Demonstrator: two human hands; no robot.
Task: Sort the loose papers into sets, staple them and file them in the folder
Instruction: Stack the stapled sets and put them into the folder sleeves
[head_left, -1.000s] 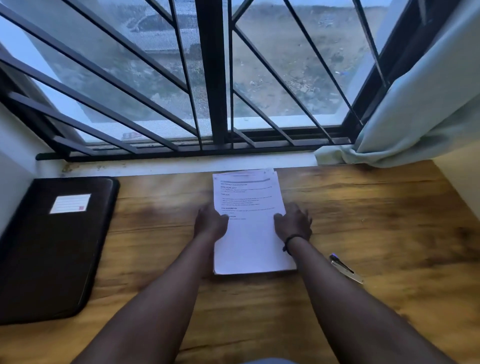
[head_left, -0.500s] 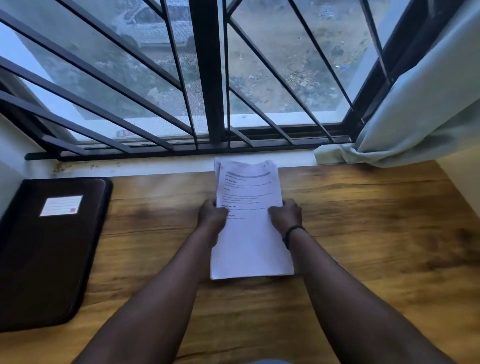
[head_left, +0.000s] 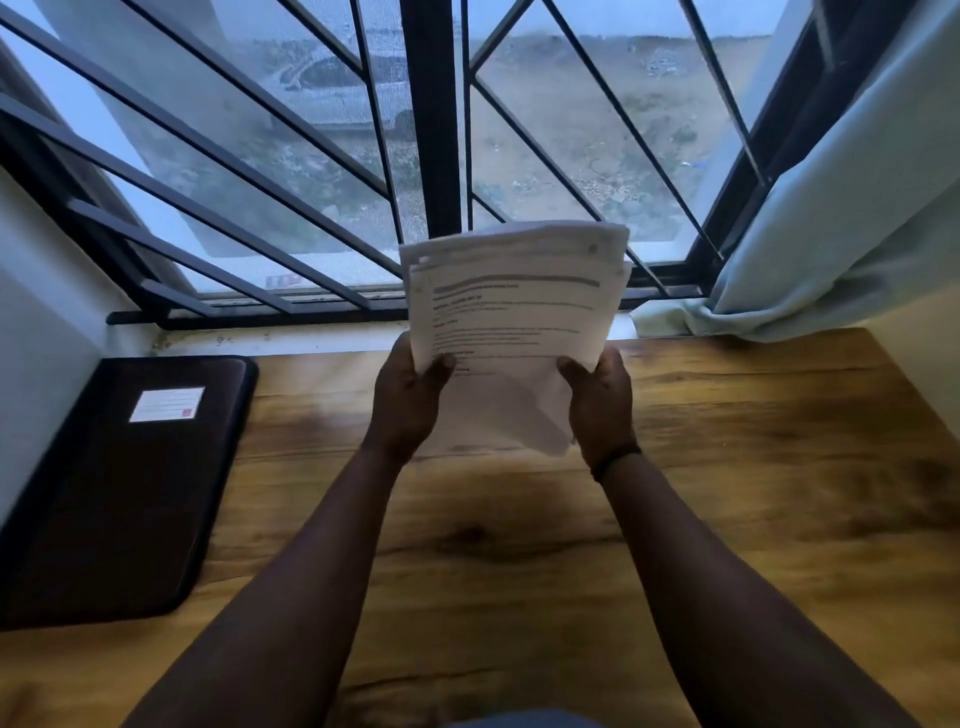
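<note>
1. Both your hands clamp the stack of papers (head_left: 511, 317): your left hand (head_left: 408, 402) grips its left edge, thumb on the printed top sheet, and your right hand (head_left: 600, 402) grips the right edge
2. You hold the stack tilted up above the wooden desk (head_left: 727, 467), its sheets fanned unevenly at the top
3. Your black folder (head_left: 114, 493) lies closed at the desk's left, well apart

folder (head_left: 104, 488) lies left on the table (head_left: 753, 493); papers (head_left: 511, 322) held above its middle.
</note>
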